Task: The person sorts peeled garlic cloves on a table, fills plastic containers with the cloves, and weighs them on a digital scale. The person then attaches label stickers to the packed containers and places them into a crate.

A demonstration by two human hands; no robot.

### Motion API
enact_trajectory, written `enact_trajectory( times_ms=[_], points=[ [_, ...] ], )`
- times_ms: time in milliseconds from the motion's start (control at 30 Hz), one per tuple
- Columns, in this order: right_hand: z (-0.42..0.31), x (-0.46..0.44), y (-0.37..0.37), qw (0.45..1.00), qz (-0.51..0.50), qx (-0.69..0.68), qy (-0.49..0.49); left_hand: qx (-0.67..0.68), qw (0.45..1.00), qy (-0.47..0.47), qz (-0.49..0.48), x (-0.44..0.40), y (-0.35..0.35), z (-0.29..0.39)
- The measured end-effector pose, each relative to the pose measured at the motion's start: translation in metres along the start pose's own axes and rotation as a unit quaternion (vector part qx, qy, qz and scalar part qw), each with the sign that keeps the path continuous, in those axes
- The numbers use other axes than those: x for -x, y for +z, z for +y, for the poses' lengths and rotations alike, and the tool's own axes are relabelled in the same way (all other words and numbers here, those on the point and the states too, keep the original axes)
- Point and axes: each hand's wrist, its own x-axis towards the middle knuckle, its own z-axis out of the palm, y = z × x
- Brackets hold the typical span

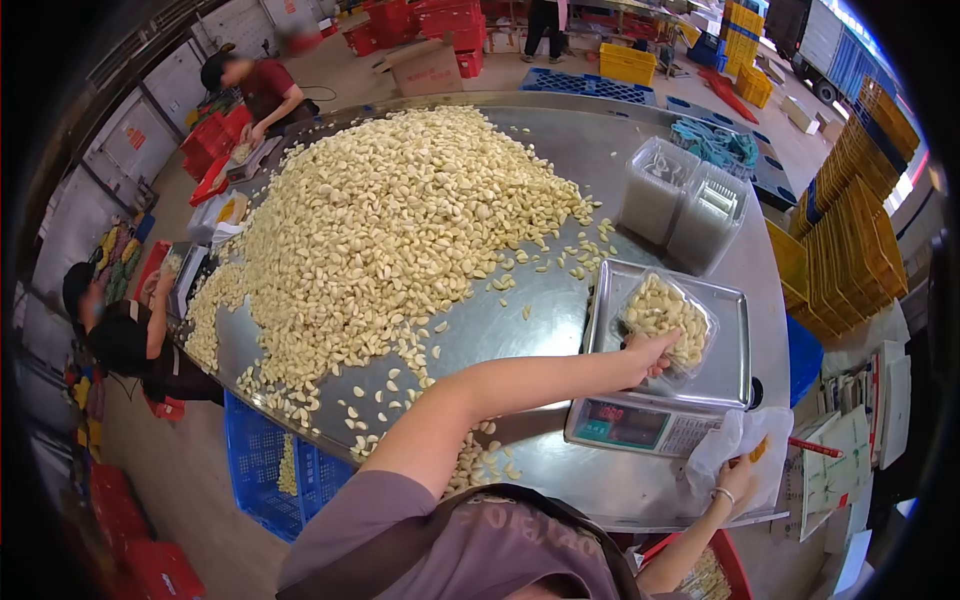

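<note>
A clear plastic tray of peeled garlic cloves (pixel 664 308) rests on the metal pan of a digital scale (pixel 727 345). My left hand (pixel 650 360) grips the tray's near edge, the thumb reaching over the cloves. Red digits glow on the scale's display (pixel 622 424). To the right of the display, my right hand (pixel 736 478) has its fingers curled at a thin white plastic bag (pixel 715 447) with something orange-brown showing in it. The fingertips there are partly hidden by the bag. A large heap of garlic cloves (pixel 380 220) covers the table's left side.
Stacks of clear plastic trays (pixel 655 190) stand behind the scale. A red pen-like stick (pixel 815 447) juts past the table's right edge. Two people work across the heap at the left. A blue crate (pixel 262 470) sits below, and yellow crates (pixel 850 250) rise at the right.
</note>
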Motion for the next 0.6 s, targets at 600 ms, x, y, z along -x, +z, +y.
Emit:
enact_trajectory(
  times_ms=[600],
  points=[
    [0.006,0.006,-0.032,0.933,0.129,-0.337,-0.016,0.269,0.901,-0.046,-0.337,0.118,-0.088,-0.012]
  ],
)
